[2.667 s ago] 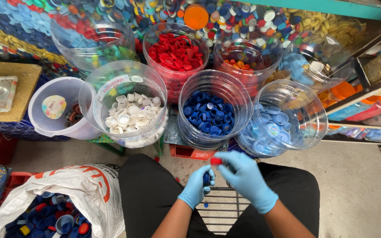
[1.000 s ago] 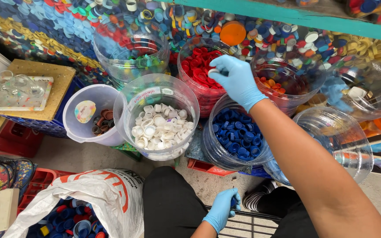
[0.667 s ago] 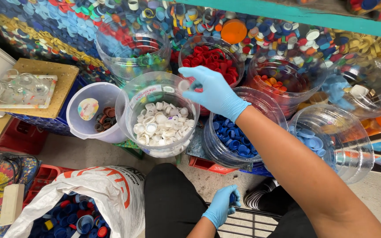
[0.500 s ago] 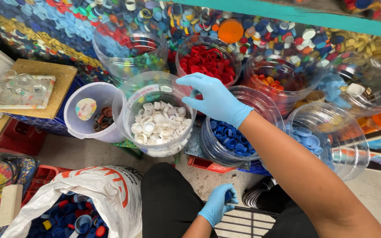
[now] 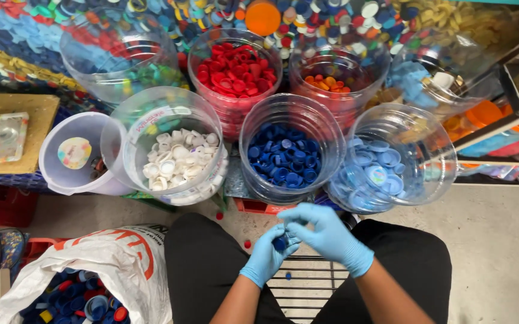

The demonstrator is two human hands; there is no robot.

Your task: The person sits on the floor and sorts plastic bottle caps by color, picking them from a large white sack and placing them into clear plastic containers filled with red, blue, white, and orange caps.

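Observation:
Both my hands wear blue gloves and meet low in the middle, between my knees. My left hand (image 5: 268, 255) is cupped around a dark blue bottle cap (image 5: 280, 243). The fingertips of my right hand (image 5: 326, 235) pinch at that same cap. Just above them stands a clear jar of dark blue caps (image 5: 286, 157). Beside it are a clear jar of white caps (image 5: 177, 161) and a clear jar of light blue caps (image 5: 377, 174). Behind these sit a jar of red caps (image 5: 236, 69) and a jar of orange caps (image 5: 330, 82).
A white plastic bag (image 5: 106, 270) of mixed caps lies at the lower left. A white bucket (image 5: 73, 155) stands left of the jars. A wire rack (image 5: 307, 288) sits between my legs. Loose red caps (image 5: 219, 215) lie on the floor. A wall of mixed caps runs behind.
My right hand has come back from over the jars of red and white caps down to my left hand. Both now work on a dark blue cap. The view has tilted down.

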